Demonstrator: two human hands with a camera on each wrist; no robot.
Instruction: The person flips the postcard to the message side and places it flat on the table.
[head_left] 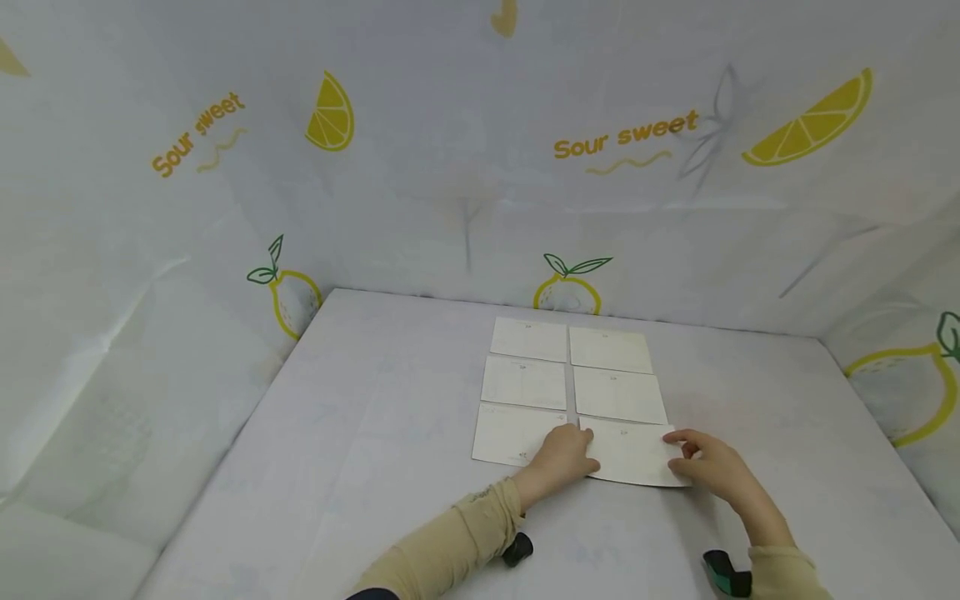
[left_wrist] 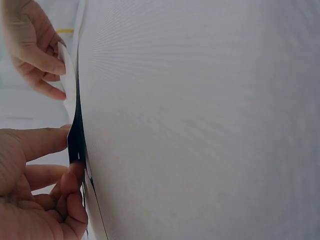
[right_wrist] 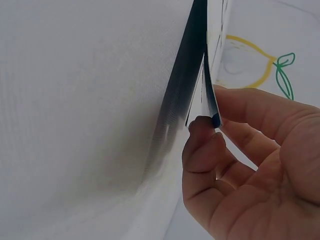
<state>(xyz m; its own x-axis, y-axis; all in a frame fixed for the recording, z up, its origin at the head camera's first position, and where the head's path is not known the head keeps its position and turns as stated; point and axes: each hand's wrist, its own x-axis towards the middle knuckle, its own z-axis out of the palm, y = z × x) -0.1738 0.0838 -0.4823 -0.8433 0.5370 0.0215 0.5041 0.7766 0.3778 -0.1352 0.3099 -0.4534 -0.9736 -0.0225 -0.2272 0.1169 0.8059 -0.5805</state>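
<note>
A white card (head_left: 626, 454) with a small printed mark near its top edge lies at the lower right of a group of similar cards. Its front edge bows slightly off the table, and a dark underside shows in both wrist views. At its left edge, my left hand (head_left: 561, 457) pinches the card between thumb and fingers, overlapping the neighbouring card (head_left: 510, 429). My right hand (head_left: 716, 468) grips the right edge, fingertips curled round it. In the right wrist view the right hand (right_wrist: 250, 160) holds that raised edge, which stands apart from the table and casts a shadow.
Several other white cards, such as the upper left one (head_left: 528, 340) and the middle right one (head_left: 618, 395), lie in two columns on the white table (head_left: 360, 417). Lemon-printed sheeting (head_left: 420, 167) hangs behind and beside it. Black objects (head_left: 517, 550) show by both wrists.
</note>
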